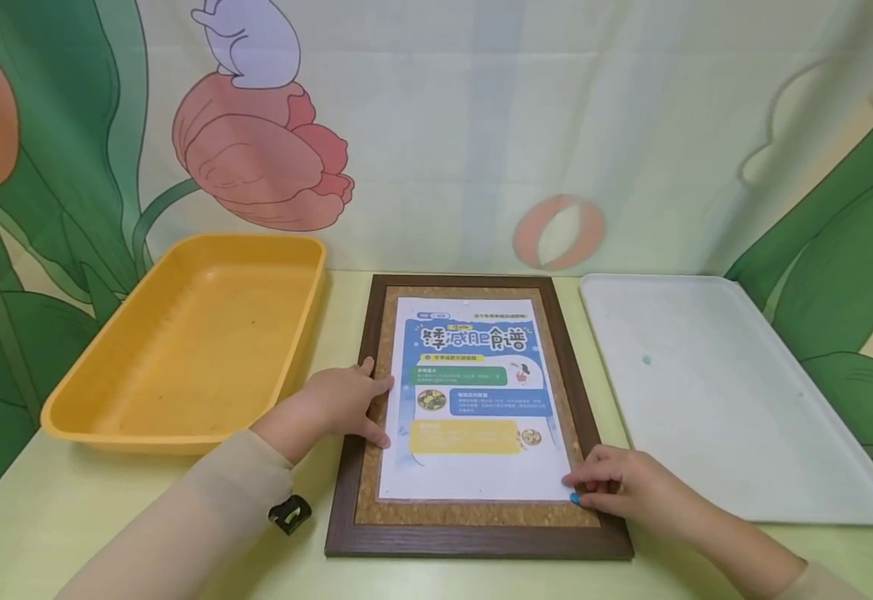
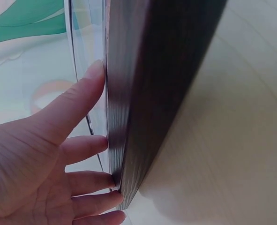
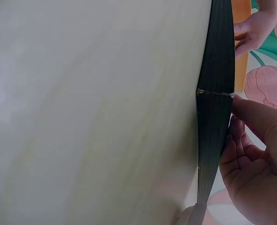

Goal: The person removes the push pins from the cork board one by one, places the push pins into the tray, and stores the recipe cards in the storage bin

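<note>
A sheet of printed paper lies on a cork board with a dark brown wooden frame. My left hand rests on the frame's left side, fingers spread, with fingertips at the paper's left edge. In the left wrist view, its thumb and fingers reach over the frame's edge. At the paper's lower right corner, my right hand pinches a small blue pushpin between thumb and fingers. The right wrist view shows that hand behind the frame's dark side, hiding the pin.
A deep yellow tray stands left of the board. To the right lies a shallow white tray with a small green piece on it. A patterned curtain hangs behind the table. A small black object is beside the left sleeve.
</note>
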The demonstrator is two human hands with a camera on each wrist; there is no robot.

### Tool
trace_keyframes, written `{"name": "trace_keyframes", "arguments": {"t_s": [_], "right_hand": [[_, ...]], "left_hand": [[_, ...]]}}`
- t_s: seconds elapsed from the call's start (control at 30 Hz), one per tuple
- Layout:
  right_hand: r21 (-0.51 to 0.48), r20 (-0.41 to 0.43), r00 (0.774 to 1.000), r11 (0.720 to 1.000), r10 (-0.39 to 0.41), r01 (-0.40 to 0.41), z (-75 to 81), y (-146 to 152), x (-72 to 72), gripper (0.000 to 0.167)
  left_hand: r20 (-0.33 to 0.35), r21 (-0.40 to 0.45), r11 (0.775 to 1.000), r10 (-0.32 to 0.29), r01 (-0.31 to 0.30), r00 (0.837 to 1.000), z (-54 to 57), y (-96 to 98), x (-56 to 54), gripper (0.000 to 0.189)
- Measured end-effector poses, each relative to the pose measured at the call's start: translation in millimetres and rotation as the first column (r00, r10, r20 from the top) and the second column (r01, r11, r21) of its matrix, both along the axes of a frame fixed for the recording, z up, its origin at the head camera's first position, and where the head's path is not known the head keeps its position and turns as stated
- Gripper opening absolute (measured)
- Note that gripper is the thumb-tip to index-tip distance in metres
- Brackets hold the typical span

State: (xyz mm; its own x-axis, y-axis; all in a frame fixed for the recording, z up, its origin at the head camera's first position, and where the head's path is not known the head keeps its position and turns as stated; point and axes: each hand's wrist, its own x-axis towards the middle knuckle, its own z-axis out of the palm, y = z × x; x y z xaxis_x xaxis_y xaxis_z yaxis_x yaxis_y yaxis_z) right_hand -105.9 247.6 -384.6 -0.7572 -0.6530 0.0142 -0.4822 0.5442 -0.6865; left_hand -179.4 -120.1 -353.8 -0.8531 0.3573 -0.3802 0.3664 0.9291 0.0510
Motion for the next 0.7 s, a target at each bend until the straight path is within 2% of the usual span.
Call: {"name": "trace_keyframes", "arguments": {"t_s": [0.3,0.53,0.6,0.7], "right_hand": [[0.001,-0.101,0.992,0.997,0.079,-0.079,-2.4,1.3,0.3,0.017],[0.011,-0.273,0.947,0.985,0.168,-0.172,-6.3,3.7,-0.1,0.019],[0.010,-0.287,0.941,0.983,0.179,-0.184,-6.9,4.1,-0.3,0.019],[-0.013,-0.254,0.951,0.983,0.174,-0.183,-6.4,4.0,-0.3,0.017]], "left_hand": [[0.005,0.013,1.000,0.005,-0.005,1.000,1.2,0.4,1.5,0.090],[-0.011,0.022,1.000,-0.005,0.005,1.000,-1.7,-0.7,0.5,0.090],[-0.014,0.023,1.000,-0.006,0.006,1.000,-2.4,-0.6,0.0,0.090],[-0.016,0.021,1.000,-0.006,0.006,1.000,-3.5,-0.3,-0.7,0.090]]}}
